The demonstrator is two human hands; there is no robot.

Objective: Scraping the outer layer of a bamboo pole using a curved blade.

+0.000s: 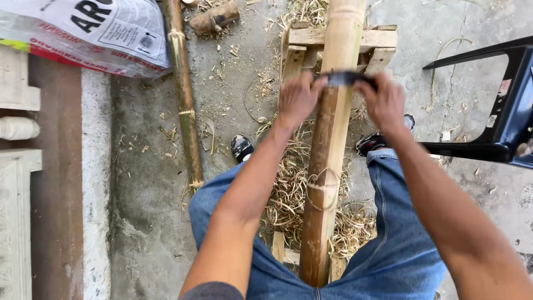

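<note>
A thick bamboo pole runs from between my knees up across a small wooden stand. Its far part is pale and scraped, its near part brown. A dark blade lies crosswise on the pole where the two colours meet. My left hand grips the blade's left end and my right hand grips its right end, one on each side of the pole. Both fists are closed tight around the tool.
Pale bamboo shavings pile on the concrete under the pole. A thin bamboo stick lies at left, near a printed plastic sack. A short cut piece lies at the top. A black chair frame stands at right.
</note>
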